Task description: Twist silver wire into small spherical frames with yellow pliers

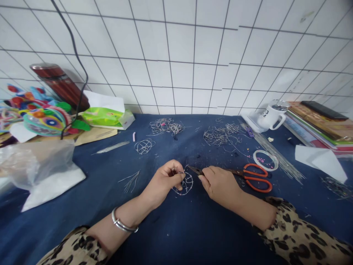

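Observation:
My left hand (164,181) pinches a round wire frame (188,184) between thumb and fingers, near the middle of the blue cloth. The frame is a silvery ring with thinner wires across it. My right hand (222,183) is closed around a pair of pliers (195,170); its dark, narrow jaws point left, at the upper right edge of the frame. The palm hides the handles of the pliers. Right beside this hand lie scissors (257,179) with orange handles, their blades partly hidden behind it. Another wire ring (145,147) rests farther back on the left.
Tangled wire heaps (222,135) lie at the back. Long straight wires (278,156) and a white tape roll (255,159) are on the right, near a white mug (271,117). Short wires (132,182) and a plastic bag (52,173) lie left.

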A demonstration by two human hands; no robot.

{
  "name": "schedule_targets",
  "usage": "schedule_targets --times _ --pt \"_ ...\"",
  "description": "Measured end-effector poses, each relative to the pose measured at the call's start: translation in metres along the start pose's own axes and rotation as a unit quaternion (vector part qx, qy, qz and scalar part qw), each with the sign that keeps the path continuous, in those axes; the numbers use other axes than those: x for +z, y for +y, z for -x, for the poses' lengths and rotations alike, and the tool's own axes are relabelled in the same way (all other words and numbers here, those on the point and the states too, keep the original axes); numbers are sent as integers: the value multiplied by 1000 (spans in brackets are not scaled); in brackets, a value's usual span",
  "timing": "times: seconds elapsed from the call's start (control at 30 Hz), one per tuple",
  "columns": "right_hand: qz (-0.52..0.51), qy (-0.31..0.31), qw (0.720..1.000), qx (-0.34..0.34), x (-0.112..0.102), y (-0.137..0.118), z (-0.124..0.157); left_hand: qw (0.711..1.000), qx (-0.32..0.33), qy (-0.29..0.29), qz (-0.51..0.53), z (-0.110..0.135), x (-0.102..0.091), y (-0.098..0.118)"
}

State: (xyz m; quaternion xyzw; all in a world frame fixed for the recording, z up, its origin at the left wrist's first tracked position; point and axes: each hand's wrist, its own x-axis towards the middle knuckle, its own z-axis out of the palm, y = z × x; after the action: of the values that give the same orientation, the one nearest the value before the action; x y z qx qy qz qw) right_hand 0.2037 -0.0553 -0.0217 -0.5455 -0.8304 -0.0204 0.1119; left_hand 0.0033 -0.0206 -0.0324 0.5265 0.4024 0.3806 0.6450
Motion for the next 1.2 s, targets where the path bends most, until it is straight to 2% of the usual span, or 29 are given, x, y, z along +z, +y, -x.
schedule_targets --times 0.77,0.97,1.2 --pt "71 71 993 -62 -4 0 2 1000 -15 -10 9 -2 0 3" --pt "55 65 995 -48 -2 1 1 999 -22 -22 11 -1 -1 1" --pt "-2 23 1000 -10 2 1 1 999 -30 -33 19 -1 -2 -1"
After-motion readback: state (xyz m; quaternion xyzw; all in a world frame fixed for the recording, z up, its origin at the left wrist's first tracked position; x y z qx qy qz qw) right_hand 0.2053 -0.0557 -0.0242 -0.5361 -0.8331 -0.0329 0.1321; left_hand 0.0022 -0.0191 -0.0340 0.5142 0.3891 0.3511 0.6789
